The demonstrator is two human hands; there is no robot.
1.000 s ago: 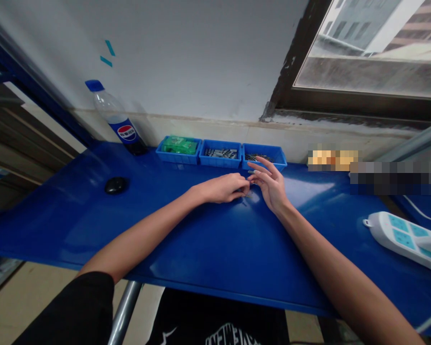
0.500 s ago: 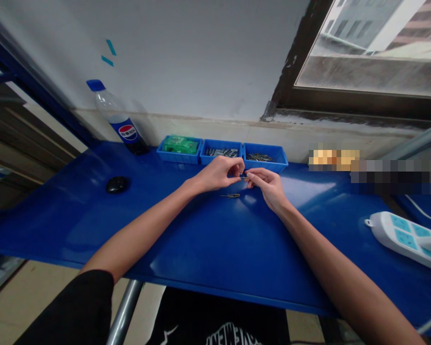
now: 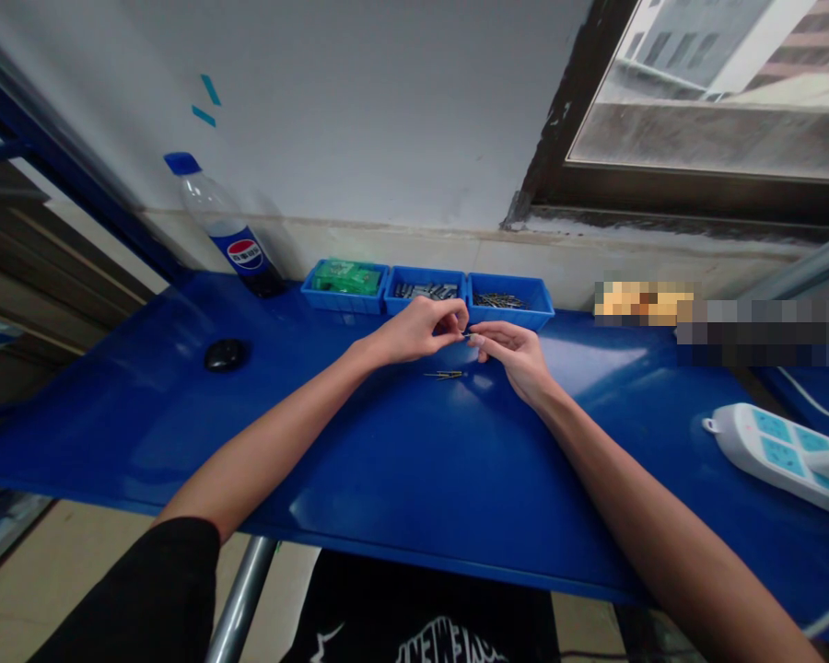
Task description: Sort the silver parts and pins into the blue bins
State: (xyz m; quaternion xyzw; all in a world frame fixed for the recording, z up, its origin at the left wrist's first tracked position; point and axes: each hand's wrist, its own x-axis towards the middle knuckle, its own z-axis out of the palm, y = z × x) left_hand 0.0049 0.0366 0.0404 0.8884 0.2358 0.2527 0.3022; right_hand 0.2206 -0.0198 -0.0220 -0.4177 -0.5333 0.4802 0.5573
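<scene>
My left hand (image 3: pixel 421 330) and my right hand (image 3: pixel 513 352) meet fingertip to fingertip just above the blue table (image 3: pixel 401 460), in front of the trays. Both are closed in a pinch on a tiny metal part (image 3: pixel 467 336) held between them. Below them a few thin metal pins (image 3: pixel 443 375) lie loose on the table. Three small blue trays stand at the back: the left tray (image 3: pixel 345 287) holds green pieces, the middle tray (image 3: pixel 425 291) holds small grey parts, and the right tray (image 3: pixel 511 302) holds dark thin pins.
A cola bottle (image 3: pixel 225 230) stands at the back left by the wall. A black round object (image 3: pixel 225 354) lies left of my arms. A white power strip (image 3: pixel 788 451) lies at the right. A window is above right.
Both hands lifted off the table and came together in a pinch near the trays. The loose pins stayed behind on the table. My right hand's fingers went from spread to closed.
</scene>
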